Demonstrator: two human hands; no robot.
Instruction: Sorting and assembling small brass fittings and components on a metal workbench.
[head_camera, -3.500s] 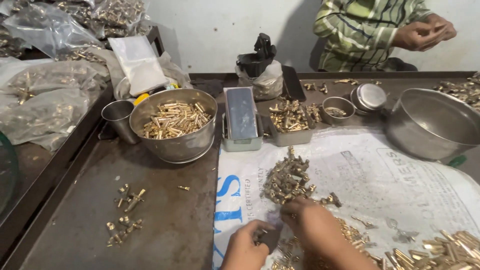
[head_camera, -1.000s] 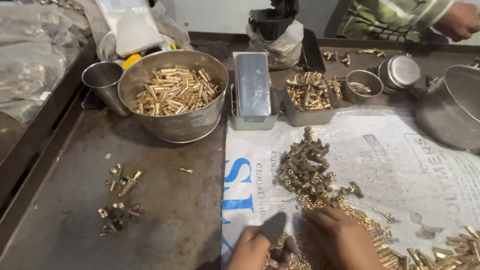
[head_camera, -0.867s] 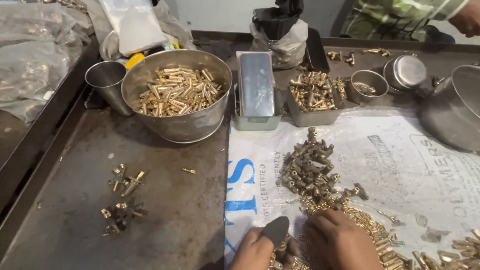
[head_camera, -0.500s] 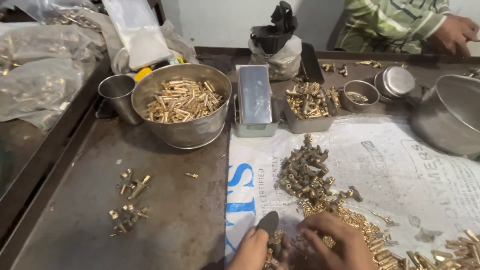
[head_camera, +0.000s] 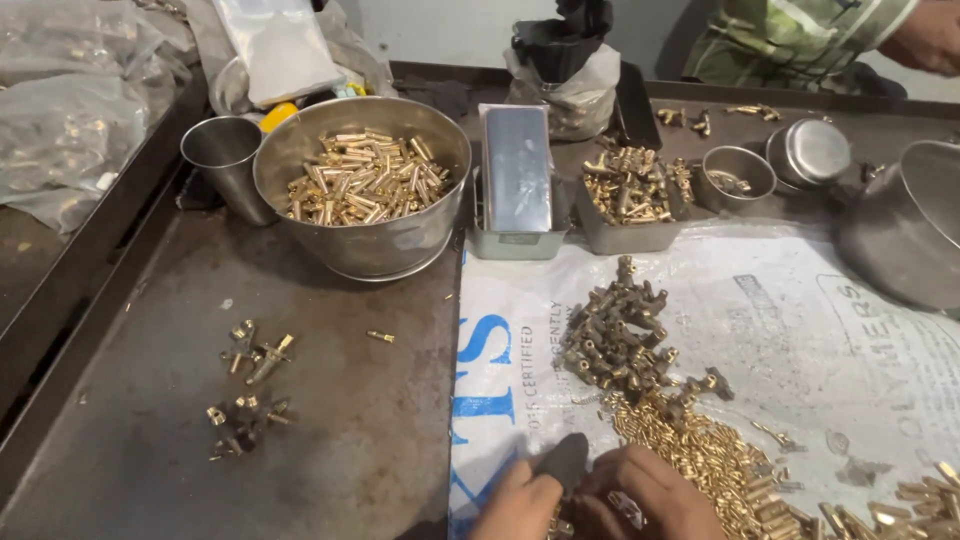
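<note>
Both hands sit lower and nearer the bottom edge than a moment ago, the dark tool now poking up between them.

At the foot of the white printed sack (head_camera: 700, 300), the left hand (head_camera: 515, 505) and right hand (head_camera: 650, 498) — each curled closed — meet around a small dark tool (head_camera: 566, 462) (which hand grips it cannot be told). Just right of them runs a strip of small brass pieces (head_camera: 700, 450); a duller heap of brass fittings (head_camera: 615, 335) lies beyond, and a steel bowl (head_camera: 385, 245) of brass parts stands well apart on the metal tray (head_camera: 150, 400).
</note>
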